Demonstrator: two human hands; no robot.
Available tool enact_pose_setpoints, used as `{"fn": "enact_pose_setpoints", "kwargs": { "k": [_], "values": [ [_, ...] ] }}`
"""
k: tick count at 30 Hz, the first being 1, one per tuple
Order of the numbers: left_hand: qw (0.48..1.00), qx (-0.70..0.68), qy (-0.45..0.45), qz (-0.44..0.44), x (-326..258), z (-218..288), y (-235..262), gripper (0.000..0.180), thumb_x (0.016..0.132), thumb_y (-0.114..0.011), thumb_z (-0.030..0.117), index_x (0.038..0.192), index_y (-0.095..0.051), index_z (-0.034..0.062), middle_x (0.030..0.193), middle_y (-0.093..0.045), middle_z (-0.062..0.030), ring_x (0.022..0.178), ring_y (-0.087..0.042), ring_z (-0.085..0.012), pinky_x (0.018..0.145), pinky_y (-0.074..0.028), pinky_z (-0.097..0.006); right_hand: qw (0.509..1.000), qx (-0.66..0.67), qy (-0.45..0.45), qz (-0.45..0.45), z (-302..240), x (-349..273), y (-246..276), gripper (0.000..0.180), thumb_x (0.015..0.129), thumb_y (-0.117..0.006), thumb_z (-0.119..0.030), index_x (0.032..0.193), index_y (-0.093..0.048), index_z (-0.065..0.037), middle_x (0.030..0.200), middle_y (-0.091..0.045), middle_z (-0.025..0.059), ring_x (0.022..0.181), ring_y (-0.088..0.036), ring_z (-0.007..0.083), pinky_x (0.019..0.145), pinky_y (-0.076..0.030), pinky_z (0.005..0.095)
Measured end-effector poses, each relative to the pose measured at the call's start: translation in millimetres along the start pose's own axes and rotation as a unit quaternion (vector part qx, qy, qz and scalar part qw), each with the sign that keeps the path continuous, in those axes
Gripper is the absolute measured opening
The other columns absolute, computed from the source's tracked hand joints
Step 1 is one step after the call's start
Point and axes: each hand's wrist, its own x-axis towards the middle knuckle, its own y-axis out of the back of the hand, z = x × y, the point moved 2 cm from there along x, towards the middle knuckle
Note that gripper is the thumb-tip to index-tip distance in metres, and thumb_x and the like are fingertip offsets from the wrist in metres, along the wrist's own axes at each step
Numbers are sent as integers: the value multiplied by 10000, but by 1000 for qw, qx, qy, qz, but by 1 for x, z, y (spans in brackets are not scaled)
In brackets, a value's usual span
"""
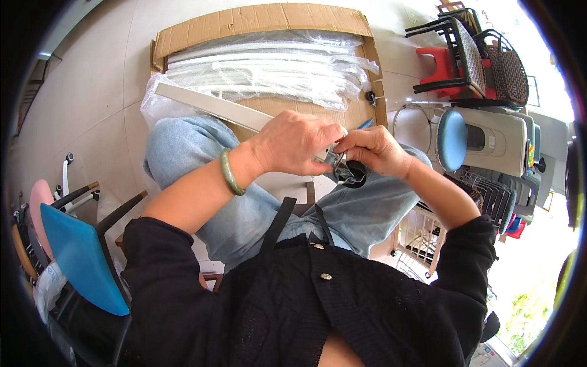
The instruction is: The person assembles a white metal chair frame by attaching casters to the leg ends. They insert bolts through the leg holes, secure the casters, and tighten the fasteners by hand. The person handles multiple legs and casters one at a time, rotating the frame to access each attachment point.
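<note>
- One long, flat-sided white bar [208, 107] slants across the near left corner of the open brown cardboard box [263, 19].
- Left hand [296, 144], knuckles up, fingers curled, grasps its end.
- Right hand [378, 151], wrist angled inward, pinches the shiny metal bracket [340, 161] of a round black wheel [358, 174].

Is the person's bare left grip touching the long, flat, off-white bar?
Touching. The head view shows it plainly: the left grip closes around the off-white bar near its lower-right end.

Left hand [298, 142] and right hand [377, 151] close together — fingers [329, 133] curled.
Left forearm [194, 199] and right forearm [444, 194] slant inward — both bare.
</note>
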Motion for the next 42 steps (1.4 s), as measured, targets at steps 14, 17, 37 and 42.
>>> {"fn": "enact_pose_setpoints", "kwargs": {
  "k": [14,17,37,42],
  "values": [
    [999,-23,2,-34,-1,-6,6,346,705,-794,238,906,-554,90,797,-625,-68,754,-656,-286,613,-506,-377,486,838,-184,167,3,-35,-113,231,932,-576,-158,1124,-572,-29,749,-522,12,469,-381,73,472,-311,230],
    [999,-28,-1,-41,-2,-8,5,342,721,-786,271,911,-563,95,797,-635,-69,754,-659,-289,607,-510,-380,358,892,-181,208,-21,-30,-120,244,964,-510,-98,1194,-539,-22,765,-528,2,476,-380,65,476,-307,229],
    [992,-78,37,-88,0,-13,21,490,615,-868,256,905,-509,92,746,-633,-79,712,-654,-312,593,-487,-383,996,65,62,-6,-6,6,-27,481,630,-698,80,1090,-694,-62,962,-685,88,862,-686,268,762,-540,335],
    [993,-80,45,-80,3,-17,27,513,645,-853,309,944,-495,95,782,-646,-70,728,-665,-313,610,-496,-396,939,324,-28,113,17,-7,-52,232,838,-701,-28,1069,-688,-29,953,-694,50,897,-653,154,776,-499,275]
  ]
}}
